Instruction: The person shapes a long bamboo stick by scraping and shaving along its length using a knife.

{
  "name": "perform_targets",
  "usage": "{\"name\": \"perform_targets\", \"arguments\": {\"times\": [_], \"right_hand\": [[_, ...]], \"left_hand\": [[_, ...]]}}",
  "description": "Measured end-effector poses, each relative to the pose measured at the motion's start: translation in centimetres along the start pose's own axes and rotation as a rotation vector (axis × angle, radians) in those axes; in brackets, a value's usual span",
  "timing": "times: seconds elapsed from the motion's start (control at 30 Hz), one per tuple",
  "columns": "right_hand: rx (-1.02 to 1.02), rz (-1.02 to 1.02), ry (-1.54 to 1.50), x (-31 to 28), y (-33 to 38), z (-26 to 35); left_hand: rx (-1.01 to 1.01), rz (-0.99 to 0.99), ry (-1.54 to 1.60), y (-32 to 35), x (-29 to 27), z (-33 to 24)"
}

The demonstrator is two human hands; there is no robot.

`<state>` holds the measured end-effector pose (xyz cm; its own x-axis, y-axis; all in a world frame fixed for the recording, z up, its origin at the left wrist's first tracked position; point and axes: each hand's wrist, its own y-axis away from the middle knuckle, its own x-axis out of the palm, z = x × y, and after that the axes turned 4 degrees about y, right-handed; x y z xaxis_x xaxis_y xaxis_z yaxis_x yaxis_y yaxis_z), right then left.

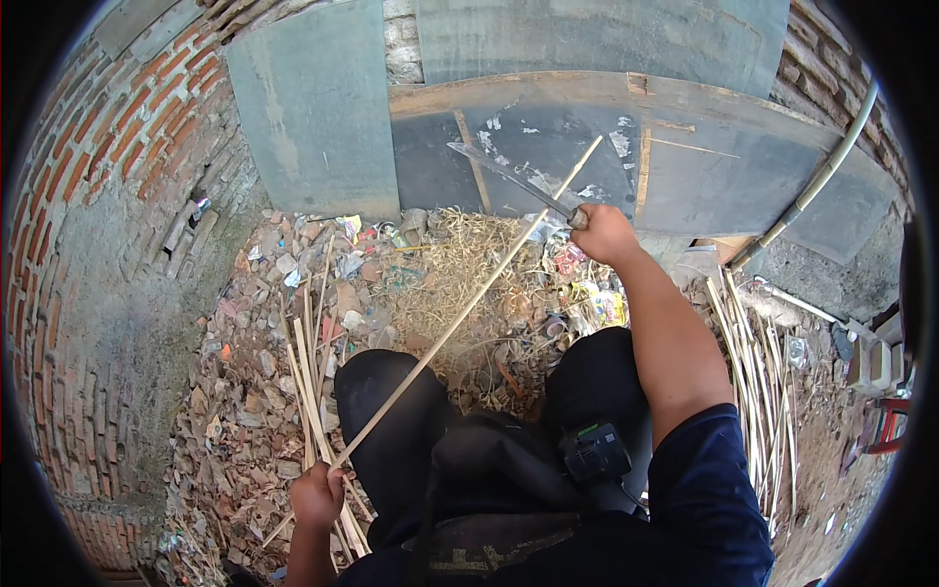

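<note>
Near the lower left, my left hand (318, 496) is closed round one end of a long, pale bamboo strip (460, 318). The strip slants up across my knees to the far right. My right hand (604, 235), arm stretched out, grips the handle of a long-bladed knife (523, 184). Its blade points to the far left and crosses the strip near the strip's far end. Whether blade and strip touch, I cannot tell. Thin curled shavings (460, 259) lie heaped on the ground beneath.
Bamboo strips lie bundled at left (311, 391) and right (758, 382). Rubble (235, 430) and litter cover the ground. A brick wall (98, 215) stands left, grey panels (313, 117) behind. A pole (812, 186) leans at right. A small black device (597, 452) rests by my right thigh.
</note>
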<state>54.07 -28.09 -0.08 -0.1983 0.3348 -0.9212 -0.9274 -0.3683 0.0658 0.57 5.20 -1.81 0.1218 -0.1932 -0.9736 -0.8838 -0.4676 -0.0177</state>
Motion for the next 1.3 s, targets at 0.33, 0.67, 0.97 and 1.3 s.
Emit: {"name": "perform_targets", "arguments": {"times": [0.33, 0.67, 0.97, 1.3], "right_hand": [[-0.048, -0.138, -0.840, 0.2, 0.0, 0.5], [-0.024, -0.120, -1.143, 0.4, 0.7, 0.2], [-0.080, -0.126, -1.340, 0.2, 1.1, 0.4], [-0.040, -0.175, -1.376, -0.1, 1.3, 0.0]], "left_hand": [[0.025, -0.023, 0.208, -0.4, 0.3, 0.9], [-0.032, -0.038, 0.277, -1.0, -0.2, 0.1], [-0.131, -0.062, 0.387, 0.0, 0.1, -0.1], [-0.131, -0.164, 0.351, 0.4, 1.0, 0.8]]}}
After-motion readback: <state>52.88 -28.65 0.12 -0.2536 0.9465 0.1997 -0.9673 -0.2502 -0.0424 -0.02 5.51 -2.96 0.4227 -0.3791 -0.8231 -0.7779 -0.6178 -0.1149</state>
